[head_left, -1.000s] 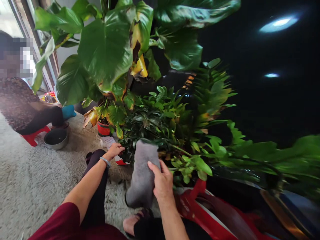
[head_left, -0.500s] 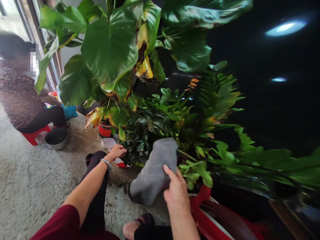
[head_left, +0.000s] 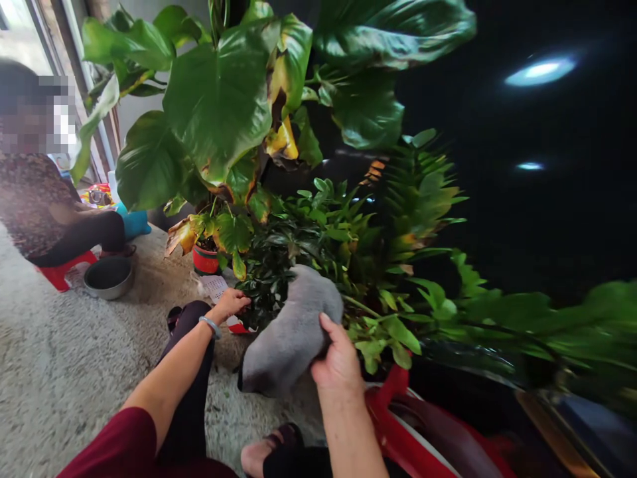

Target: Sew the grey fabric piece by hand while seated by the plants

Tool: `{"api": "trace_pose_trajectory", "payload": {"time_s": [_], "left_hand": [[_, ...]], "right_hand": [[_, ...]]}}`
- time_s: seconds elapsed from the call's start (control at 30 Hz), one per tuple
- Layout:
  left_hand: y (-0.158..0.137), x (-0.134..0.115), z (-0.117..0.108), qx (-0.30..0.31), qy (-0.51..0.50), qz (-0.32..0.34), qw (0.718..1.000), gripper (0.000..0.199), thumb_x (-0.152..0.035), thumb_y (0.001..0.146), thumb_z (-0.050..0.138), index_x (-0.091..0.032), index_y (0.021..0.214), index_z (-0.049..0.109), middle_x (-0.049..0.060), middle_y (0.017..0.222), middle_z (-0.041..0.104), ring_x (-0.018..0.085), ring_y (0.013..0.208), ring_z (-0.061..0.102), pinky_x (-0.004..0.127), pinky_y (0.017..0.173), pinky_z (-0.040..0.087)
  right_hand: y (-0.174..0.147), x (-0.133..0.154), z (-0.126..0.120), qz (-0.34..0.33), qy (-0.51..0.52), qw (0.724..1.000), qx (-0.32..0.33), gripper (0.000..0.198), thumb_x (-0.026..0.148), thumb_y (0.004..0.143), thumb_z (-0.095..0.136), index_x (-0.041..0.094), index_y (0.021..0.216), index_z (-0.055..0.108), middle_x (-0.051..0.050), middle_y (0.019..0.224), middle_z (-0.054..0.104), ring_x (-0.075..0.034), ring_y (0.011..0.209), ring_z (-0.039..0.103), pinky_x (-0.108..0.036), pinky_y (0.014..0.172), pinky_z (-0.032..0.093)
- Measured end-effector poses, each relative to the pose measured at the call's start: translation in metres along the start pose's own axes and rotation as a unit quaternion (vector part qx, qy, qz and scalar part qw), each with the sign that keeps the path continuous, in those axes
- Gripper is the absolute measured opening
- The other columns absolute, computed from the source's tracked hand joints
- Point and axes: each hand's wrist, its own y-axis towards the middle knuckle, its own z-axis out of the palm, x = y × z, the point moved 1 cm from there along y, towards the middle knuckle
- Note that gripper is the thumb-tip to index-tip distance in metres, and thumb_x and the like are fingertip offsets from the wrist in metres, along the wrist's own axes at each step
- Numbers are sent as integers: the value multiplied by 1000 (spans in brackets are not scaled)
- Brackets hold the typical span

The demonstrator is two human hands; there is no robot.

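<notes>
My right hand [head_left: 339, 358] grips a grey cloth [head_left: 293, 328], thumb on top and the other fingers hidden beneath. The cloth hangs in front of a low plant with dark green leaves [head_left: 266, 265] and covers part of it. At that plant's left edge is my left hand [head_left: 230, 304], its fingers curled together against the leaves. What lies between those fingertips is too small to make out. Below this hand a red and white pot [head_left: 239, 325] partly shows, with a white sheet with rows of marks [head_left: 213, 287] beside it.
A tall large-leafed plant [head_left: 219, 99] stands in a red pot [head_left: 206, 259]. More green plants [head_left: 432, 199] spread to the right along a dark shiny surface. A red object [head_left: 398, 411] is near my right arm. At left, a person [head_left: 40, 206] sits by a grey basin [head_left: 108, 277].
My right hand has moved slightly left and up with the grey cloth, which has swung left and tilted. My left hand stays by the same leaves.
</notes>
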Motion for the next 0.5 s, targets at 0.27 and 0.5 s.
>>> {"api": "trace_pose_trajectory", "payload": {"time_s": [0.27,0.5], "left_hand": [[-4,2,-7,10,-5,2,1000,22,-19,82,59,-14,61,55,-3,48,52,10,48,54,20,52,46],[-2,4,-5,8,-10,16,1000,22,-24,82,59,-14,62,55,-4,51,53,9,49,54,19,51,45]], "right_hand": [[-27,-27,-14,17,-116,993,17,35,32,50,83,21,81,70,2,72,75,-21,67,69,-33,64,55],[-16,8,19,-129,-110,985,32,34,32,51,81,21,79,68,4,72,72,-17,64,64,-28,62,51]]}}
